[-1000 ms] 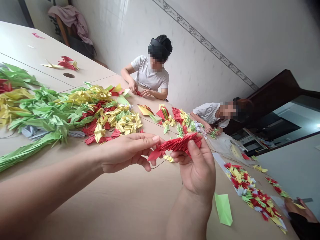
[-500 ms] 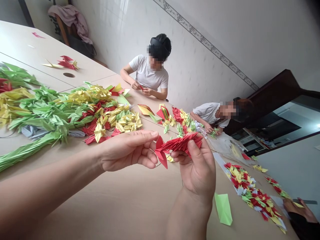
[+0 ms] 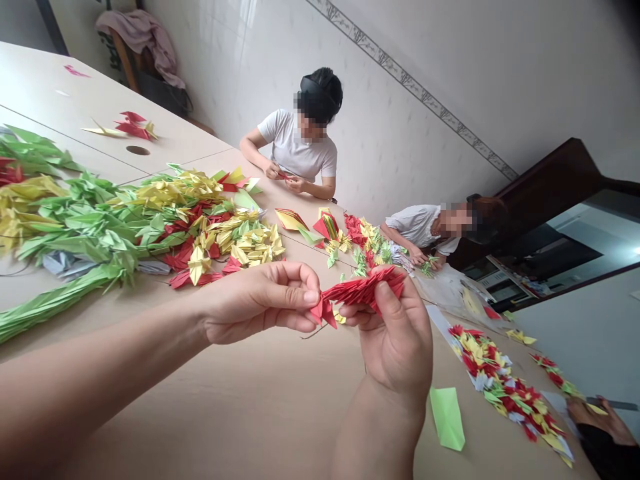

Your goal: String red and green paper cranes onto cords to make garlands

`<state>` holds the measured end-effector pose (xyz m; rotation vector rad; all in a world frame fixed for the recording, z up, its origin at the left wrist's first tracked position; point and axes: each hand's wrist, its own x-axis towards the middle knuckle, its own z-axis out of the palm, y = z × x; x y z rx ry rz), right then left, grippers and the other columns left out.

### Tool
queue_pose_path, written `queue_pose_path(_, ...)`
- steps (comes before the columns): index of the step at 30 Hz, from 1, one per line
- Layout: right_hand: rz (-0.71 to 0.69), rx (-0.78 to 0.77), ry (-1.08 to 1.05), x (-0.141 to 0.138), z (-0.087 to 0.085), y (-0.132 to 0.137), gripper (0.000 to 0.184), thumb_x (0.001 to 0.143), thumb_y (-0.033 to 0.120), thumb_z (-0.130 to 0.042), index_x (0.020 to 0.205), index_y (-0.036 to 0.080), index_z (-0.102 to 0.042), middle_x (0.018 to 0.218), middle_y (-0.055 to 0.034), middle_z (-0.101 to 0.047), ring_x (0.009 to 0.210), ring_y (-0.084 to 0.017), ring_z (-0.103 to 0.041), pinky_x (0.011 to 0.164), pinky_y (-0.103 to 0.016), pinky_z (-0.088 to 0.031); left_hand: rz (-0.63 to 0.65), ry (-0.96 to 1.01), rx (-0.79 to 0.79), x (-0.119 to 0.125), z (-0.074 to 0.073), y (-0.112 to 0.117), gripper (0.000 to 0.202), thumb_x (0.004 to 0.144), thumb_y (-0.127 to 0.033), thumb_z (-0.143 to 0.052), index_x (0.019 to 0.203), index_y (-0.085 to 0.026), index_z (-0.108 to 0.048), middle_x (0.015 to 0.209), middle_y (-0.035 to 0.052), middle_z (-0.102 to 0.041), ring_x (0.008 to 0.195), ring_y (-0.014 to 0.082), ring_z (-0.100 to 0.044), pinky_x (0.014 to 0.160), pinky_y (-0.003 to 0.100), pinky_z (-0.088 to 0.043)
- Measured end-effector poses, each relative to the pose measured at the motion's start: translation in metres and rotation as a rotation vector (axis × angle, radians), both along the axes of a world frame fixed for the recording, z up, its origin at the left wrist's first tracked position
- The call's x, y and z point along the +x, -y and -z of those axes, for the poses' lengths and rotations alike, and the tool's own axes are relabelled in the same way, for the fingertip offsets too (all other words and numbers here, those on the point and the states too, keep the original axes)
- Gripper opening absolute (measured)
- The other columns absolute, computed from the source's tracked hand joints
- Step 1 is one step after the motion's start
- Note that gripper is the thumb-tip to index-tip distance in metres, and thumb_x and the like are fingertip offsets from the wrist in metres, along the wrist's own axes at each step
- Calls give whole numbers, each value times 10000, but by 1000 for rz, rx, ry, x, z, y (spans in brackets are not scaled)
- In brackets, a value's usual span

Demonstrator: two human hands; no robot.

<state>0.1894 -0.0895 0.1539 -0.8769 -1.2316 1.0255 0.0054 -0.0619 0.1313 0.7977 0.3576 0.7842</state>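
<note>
My right hand (image 3: pixel 397 340) grips a strand of stacked red folded-paper pieces (image 3: pixel 367 288) held above the table. My left hand (image 3: pixel 260 303) pinches a single red folded piece (image 3: pixel 321 312) at the strand's near end, thumb and fingers closed on it. A thin wire (image 3: pixel 313 331) hangs from below that end. Both hands are over the beige table (image 3: pixel 240 407).
A big heap of green, yellow and red folded pieces (image 3: pixel 125 220) covers the table's left. More coloured pieces (image 3: pixel 505 387) lie at right, a loose green piece (image 3: pixel 447 417) near my right wrist. Two people sit folding at the far side; another hand (image 3: pixel 595 417) shows at the right edge.
My left hand has closed from a loose hold into a pinch and pushed the single red piece up against the strand's end. My right hand has stayed put.
</note>
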Motion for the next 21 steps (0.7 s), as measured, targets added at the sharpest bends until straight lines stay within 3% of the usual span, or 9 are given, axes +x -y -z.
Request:
queue_pose_path(5,-1,9,-1,0,0,-1,162,870,360,-659,936,219,-615,679,32,-709,503,-96,-671,478,-171,-541,-96,-17,-7,0,0,0,157,730,-163,-797,741,-158,-640,659,-57,-656,583,40,-616,604,130,-547)
queue_pose_path(10,2,19,-17,1,0,-3,165,858,347,-676,929,211,-613,687,37,-712,506,-102,-679,469,-179,-545,-182,-50,62,0,2,-1,198,766,-149,-774,954,-186,-724,728,-40,-684,625,33,-584,600,116,-480)
queue_pose_path(16,3,30,-17,0,0,-2,154,874,335,-666,944,212,-606,682,39,-714,529,-113,-699,487,-184,-556,-378,-281,498,0,-1,3,75,820,-239,-725,836,-168,-708,814,19,-710,757,126,-629,696,240,-509)
queue_pose_path(21,20,34,17,-4,0,-1,142,889,317,-657,960,211,-596,701,39,-725,538,-107,-705,510,-180,-569,-684,-652,907,0,-4,13,30,840,-180,-635,823,-188,-657,761,1,-670,694,127,-599,632,241,-477)
